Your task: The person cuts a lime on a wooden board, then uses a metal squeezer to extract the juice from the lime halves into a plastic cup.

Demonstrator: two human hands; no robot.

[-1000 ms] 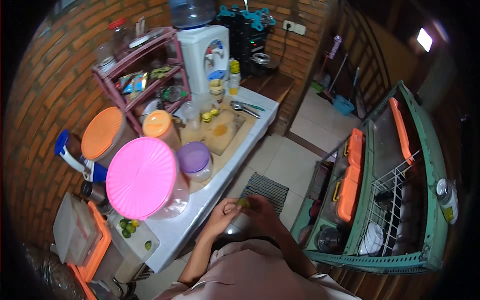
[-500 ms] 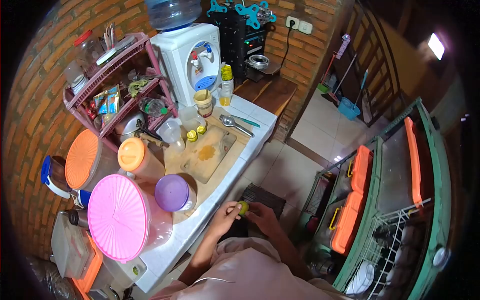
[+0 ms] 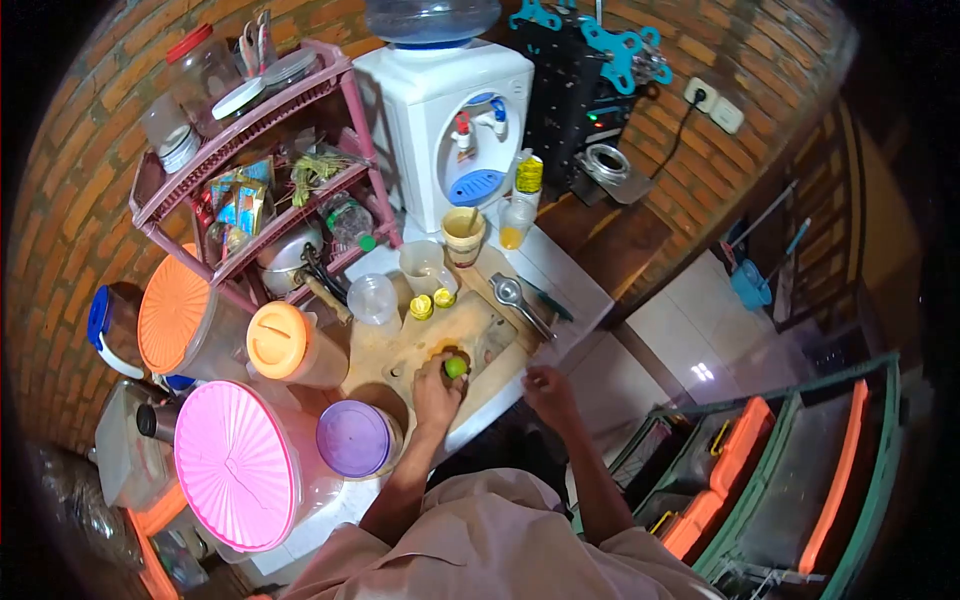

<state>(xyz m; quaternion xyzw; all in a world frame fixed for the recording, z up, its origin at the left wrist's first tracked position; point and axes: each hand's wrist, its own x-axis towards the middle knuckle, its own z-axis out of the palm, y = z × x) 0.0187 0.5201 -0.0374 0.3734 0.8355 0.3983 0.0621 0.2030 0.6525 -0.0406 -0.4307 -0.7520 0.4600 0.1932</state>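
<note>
My left hand (image 3: 437,395) holds a green lime (image 3: 456,366) over the near part of the wooden cutting board (image 3: 450,328). To its right, my right hand (image 3: 548,390) is off the counter's front edge with its fingers curled; whether anything small is in it cannot be made out. A metal citrus squeezer (image 3: 520,303) lies right of the board, beside a dark green-handled tool (image 3: 545,298). Squeezed lime halves (image 3: 421,307) sit at the board's back edge, near a clear pitcher (image 3: 423,266) and a clear plastic cup (image 3: 372,299).
A paper cup (image 3: 463,236) and a glass with orange liquid (image 3: 515,223) stand before the white water dispenser (image 3: 445,120). Lidded containers, pink (image 3: 236,465), purple (image 3: 354,439) and orange (image 3: 280,340), line the left. A pink rack (image 3: 250,115) stands behind them.
The view has shifted toward the counter. My left hand has carried the lime from in front of the counter to over the board. My right hand has let go of the lime and moved apart.
</note>
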